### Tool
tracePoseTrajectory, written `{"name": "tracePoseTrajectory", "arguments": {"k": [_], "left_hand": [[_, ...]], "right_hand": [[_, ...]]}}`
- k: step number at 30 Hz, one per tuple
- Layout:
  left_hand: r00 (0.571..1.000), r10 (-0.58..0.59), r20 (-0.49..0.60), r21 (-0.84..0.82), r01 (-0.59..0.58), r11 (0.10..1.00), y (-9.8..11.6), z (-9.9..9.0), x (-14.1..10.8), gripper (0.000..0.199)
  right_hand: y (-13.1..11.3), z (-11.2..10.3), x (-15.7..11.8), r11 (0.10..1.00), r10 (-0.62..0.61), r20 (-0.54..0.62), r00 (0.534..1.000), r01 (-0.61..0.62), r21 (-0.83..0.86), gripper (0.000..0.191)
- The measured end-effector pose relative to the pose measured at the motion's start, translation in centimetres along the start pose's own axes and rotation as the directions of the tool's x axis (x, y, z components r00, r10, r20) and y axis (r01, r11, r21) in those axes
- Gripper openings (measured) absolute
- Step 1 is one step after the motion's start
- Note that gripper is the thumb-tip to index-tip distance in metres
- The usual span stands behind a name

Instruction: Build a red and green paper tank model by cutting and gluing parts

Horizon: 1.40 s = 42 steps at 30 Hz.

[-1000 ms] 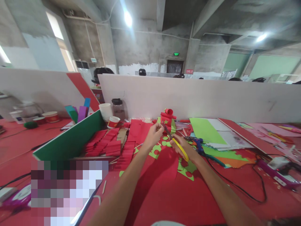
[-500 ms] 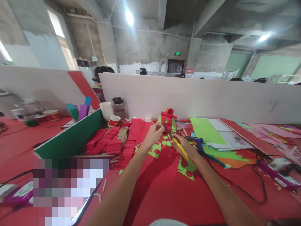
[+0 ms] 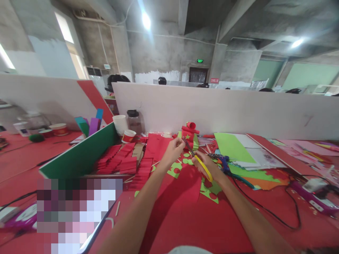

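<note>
a white partition bounds the counter behind, a green board my left; red surface shows between my forearms. my right hand grips yellow-handled scissors, blades slanting up beside my left hand, fingers bent; whether it grasps anything i cannot tell. a paper cup stands near a lidded bottle, cup contents hidden.

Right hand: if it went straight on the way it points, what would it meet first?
Probably the left hand, near the tip of the scissors in the right hand; depth is unclear.
</note>
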State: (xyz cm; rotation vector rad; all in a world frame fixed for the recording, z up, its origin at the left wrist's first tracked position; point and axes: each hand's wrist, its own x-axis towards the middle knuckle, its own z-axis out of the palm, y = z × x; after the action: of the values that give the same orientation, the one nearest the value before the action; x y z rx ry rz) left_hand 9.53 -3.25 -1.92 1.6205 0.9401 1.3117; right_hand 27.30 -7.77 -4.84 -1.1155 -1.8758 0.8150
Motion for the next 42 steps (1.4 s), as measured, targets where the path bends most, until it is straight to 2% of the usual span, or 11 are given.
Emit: {"name": "tracePoseTrajectory", "arguments": {"k": [9, 15, 22, 32, 42], "left_hand": [[1.0, -0.005, -0.015, -0.064, 0.004, 0.998, 0.08, 0.29, -0.12, 0.016], [1.0, -0.006, 0.02, -0.068, 0.008, 0.998, 0.16, 0.27, -0.02, 0.015], [1.0, 0.009, 0.022, -0.066, -0.008, 0.998, 0.21, 0.22, -0.22, 0.016], [0.999, 0.047, 0.009, -0.023, -0.047, 0.999, 0.5, 0.22, -0.1, 0.015], [0.999, 0.042, -0.009, -0.055, -0.043, 0.998, 0.44, 0.39, -0.11, 0.015]], "right_hand": [[0.09, 0.32, -0.12, 0.998, 0.008, 0.003, 1.0, -0.009, 0.067, 0.041], [-0.06, 0.53, -0.33, 0.983, 0.059, 0.04, 0.997, -0.065, 0.17, 0.042], [0.13, 0.33, -0.2, 0.986, 0.018, 0.039, 0.999, -0.024, 0.162, 0.043], [-0.26, 0.39, -0.28, 0.985, 0.04, 0.023, 0.999, -0.044, 0.167, 0.04], [-0.3, 0.78, -0.35, 0.986, -0.003, 0.013, 1.0, 0.001, 0.168, 0.037]]}}
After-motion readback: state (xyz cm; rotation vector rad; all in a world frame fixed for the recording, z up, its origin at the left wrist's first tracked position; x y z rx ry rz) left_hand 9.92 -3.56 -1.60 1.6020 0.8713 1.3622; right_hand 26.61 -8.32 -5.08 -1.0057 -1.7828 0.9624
